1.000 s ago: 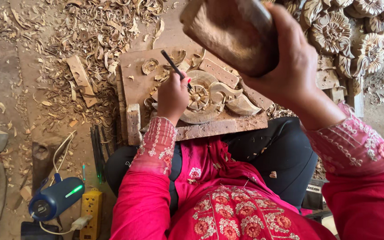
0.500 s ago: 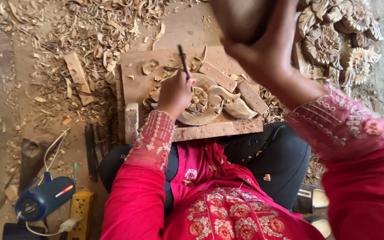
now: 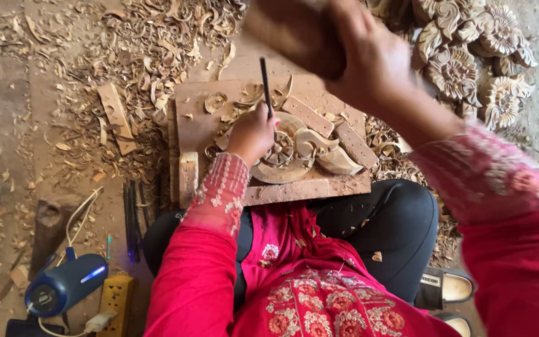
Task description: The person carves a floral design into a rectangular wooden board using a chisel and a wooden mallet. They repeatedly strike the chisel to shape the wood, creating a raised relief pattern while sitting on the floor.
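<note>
A woodcarver in a pink embroidered tunic sits on the floor, a blue cylindrical speaker (image 3: 63,288) at eight o'clock. At centre, the left hand (image 3: 252,134) is closed around a thin dark chisel (image 3: 265,81), its tip hidden on the half-finished floral carving (image 3: 294,150) wedged on a wooden board (image 3: 194,118). At one o'clock the right hand (image 3: 369,56) grips a blurred wooden mallet (image 3: 291,28) raised above the chisel. A glancing blow could strike the knuckles or gouge the petals. Finished rosettes (image 3: 469,56) lie beyond.
</note>
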